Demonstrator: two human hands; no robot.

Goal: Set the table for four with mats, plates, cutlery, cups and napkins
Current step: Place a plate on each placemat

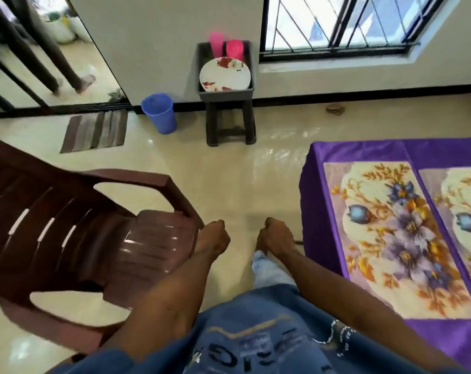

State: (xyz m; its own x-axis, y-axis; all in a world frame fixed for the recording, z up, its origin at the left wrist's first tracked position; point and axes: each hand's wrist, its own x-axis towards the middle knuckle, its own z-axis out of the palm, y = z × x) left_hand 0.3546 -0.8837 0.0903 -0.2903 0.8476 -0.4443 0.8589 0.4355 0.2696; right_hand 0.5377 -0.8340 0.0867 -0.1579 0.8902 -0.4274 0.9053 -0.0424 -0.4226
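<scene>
My left hand (214,236) and my right hand (276,237) hang in front of me over the floor, both curled into loose fists with nothing in them. At the right stands a table under a purple cloth (364,152). Two floral mats lie side by side on it, one (399,238) fully in view and the other (464,211) cut off by the frame edge. Against the far wall a grey tub (252,74) on a dark stool (230,122) holds a white patterned plate (225,75) and two pink cups (216,44) (235,49).
A brown plastic chair (80,230) stands close on my left. A blue bucket (158,113) sits on the floor by the wall, beside a striped doormat (95,130). Another person's legs (64,68) show in the doorway at top left. Tiled floor runs between me and the stool.
</scene>
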